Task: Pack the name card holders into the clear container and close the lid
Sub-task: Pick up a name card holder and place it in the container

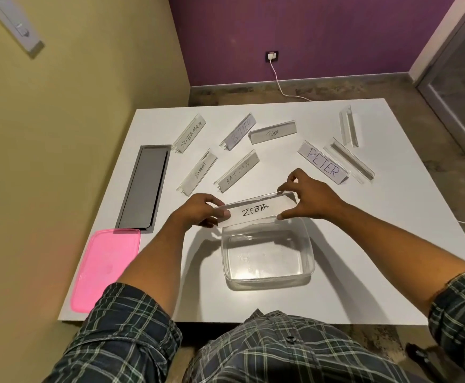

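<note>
Card holders are showing ZEBRA [254,211], BATMAN [237,171], ELEPHANT [199,171], SUPERMAN [190,135], TIGER [272,132], PETER [323,162]; another [239,130] is reading unclearly.

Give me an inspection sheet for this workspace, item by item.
Surface: white table; grey recessed panel set in its left side.
Job's things: ZEBRA holder held over the far edge of the clear container, which holds nothing yet. Pink lid lies off, at the table's near left corner. On the table: SUPERMAN holder, ELEPHANT holder, BATMAN holder, TIGER holder, PETER holder, one reading unclearly, two blank holders.
Clutter: nothing seen.
Grips: left hand and right hand each pinch one end of the ZEBRA holder.
Cables: white cable runs from the wall socket across the floor.
Surroundings: yellow and purple walls.
</note>
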